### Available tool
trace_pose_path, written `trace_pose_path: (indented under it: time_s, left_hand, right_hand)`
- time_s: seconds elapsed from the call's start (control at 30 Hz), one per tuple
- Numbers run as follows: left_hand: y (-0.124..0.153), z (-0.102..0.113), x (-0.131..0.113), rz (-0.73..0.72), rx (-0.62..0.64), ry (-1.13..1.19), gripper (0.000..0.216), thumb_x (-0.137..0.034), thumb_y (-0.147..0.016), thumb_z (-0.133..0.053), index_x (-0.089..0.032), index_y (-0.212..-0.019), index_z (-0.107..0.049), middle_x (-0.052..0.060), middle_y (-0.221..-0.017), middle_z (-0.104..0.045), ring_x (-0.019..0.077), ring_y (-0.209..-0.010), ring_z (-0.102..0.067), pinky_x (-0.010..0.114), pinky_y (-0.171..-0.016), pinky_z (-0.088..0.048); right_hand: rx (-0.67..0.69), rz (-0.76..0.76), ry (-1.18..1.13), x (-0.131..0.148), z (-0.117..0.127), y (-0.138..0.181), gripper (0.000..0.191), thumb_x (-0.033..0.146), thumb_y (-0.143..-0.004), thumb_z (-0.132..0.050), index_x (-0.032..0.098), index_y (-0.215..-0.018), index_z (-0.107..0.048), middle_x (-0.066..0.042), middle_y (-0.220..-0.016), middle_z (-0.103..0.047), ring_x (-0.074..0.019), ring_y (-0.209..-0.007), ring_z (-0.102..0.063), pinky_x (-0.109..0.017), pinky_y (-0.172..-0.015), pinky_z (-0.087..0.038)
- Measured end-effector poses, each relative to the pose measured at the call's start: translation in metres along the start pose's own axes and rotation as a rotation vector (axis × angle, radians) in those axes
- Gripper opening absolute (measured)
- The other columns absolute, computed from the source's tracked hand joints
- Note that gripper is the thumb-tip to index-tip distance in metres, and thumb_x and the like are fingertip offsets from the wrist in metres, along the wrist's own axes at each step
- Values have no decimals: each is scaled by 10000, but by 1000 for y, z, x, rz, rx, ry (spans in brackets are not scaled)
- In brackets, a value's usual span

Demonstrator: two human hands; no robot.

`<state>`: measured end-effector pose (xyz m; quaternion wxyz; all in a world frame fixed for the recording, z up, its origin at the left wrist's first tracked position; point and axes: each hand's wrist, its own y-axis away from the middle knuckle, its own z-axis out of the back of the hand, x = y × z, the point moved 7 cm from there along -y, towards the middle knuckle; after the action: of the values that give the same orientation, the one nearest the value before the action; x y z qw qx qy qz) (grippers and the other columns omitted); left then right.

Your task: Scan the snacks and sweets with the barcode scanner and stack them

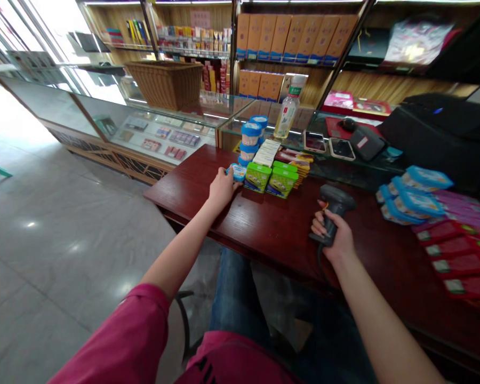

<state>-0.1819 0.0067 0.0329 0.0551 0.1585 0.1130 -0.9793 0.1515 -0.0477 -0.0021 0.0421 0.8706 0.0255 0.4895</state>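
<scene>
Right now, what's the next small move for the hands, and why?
Probably lift the small blue pack clear of the green boxes and turn it toward the scanner. The left hand closes on that pack at the row's left end; the right hand grips the scanner, apart from the pack, off to its right.

left grip [222, 189]: reached far forward, fingers curled closed | right grip [336, 237]: nearer the body, clenched, knuckles up
</scene>
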Motion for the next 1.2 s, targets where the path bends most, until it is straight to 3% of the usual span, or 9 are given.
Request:
trace_pose_path:
  time_s: [0.37, 0.53, 0.6, 0.67, 0.73, 0.8, 0.97, 1.1, 1.2]
  left_hand:
    - [-3, 0, -16, 76, 3, 11, 686, -347, -1038, -606, -161, -1658, -380, 254, -1457, -505, 389, -1225, -685, 426, -931, -590]
    - [-1, -4, -7, 47, 23, 55, 802, -348, -978, -694, -205, -1682, -336, 269, -1530, -497, 439, -1385, -596, 522, -1070, -551]
    - [3, 2, -8, -12, -90, 91, 913, -314, -916, -761, -178, -1692, -298, 295, -1636, -405, 477, -1541, -423, 596, -1191, -455]
    - [11, 15, -24, -113, -297, 144, 892, -276, -914, -730, -126, -1682, -304, 297, -1724, -271, 479, -1641, -217, 642, -1290, -315]
    - [23, 22, -59, -273, -436, 213, 791, -274, -962, -637, -148, -1677, -324, 247, -1752, -251, 433, -1672, -147, 645, -1327, -255]
    - [35, 20, -111, -467, -461, 260, 721, -256, -987, -575, -195, -1670, -353, 197, -1743, -303, 393, -1668, -192, 635, -1340, -250]
    - [56, -24, -269, -902, -243, 311, 693, -217, -991, -584, -160, -1652, -384, 190, -1672, -438, 333, -1584, -381, 528, -1334, -338]
    - [49, -72, -373, -982, -67, 341, 710, -222, -969, -652, -180, -1635, -412, 173, -1680, -447, 329, -1549, -423, 524, -1290, -401]
    - [44, -99, -427, -940, 31, 292, 663, -235, -968, -676, -246, -1601, -479, 132, -1718, -414, 339, -1493, -500, 507, -1197, -504]
  right_hand:
    - [23, -13, -31, 0, 0, 0, 358, 269, -685, -817, 203, -1009, -679, 88, -626, -532, -36, -405, -378, -143, -374, -341]
    - [6, 32, -48, 7, 11, 0, 388, 277, -677, -833, 206, -1025, -677, 92, -622, -542, -39, -401, -393, -152, -376, -348]
    - [-1, 68, -27, 15, 22, 2, 380, 288, -689, -837, 213, -1022, -667, 89, -627, -556, -44, -397, -403, -160, -376, -350]
    - [-18, 104, 2, 24, 37, 5, 386, 302, -699, -840, 222, -1028, -654, 88, -628, -568, -49, -391, -411, -169, -375, -346]
    - [-60, 150, 22, 36, 56, 8, 415, 320, -697, -845, 228, -1046, -640, 93, -625, -576, -52, -385, -416, -174, -376, -344]
    - [-132, 223, 29, 51, 79, 11, 458, 332, -679, -844, 233, -1069, -626, 101, -623, -582, -53, -381, -423, -176, -380, -348]
    - [-308, 378, 79, 85, 137, 27, 499, 354, -666, -836, 248, -1084, -584, 112, -626, -603, -63, -378, -447, -186, -377, -372]
    - [-426, 435, 96, 95, 166, 41, 496, 351, -661, -820, 254, -1073, -561, 125, -603, -598, -77, -367, -455, -201, -352, -387]
    - [-493, 475, 68, 96, 174, 45, 495, 348, -686, -793, 255, -1106, -547, 135, -586, -581, -81, -370, -464, -194, -353, -381]
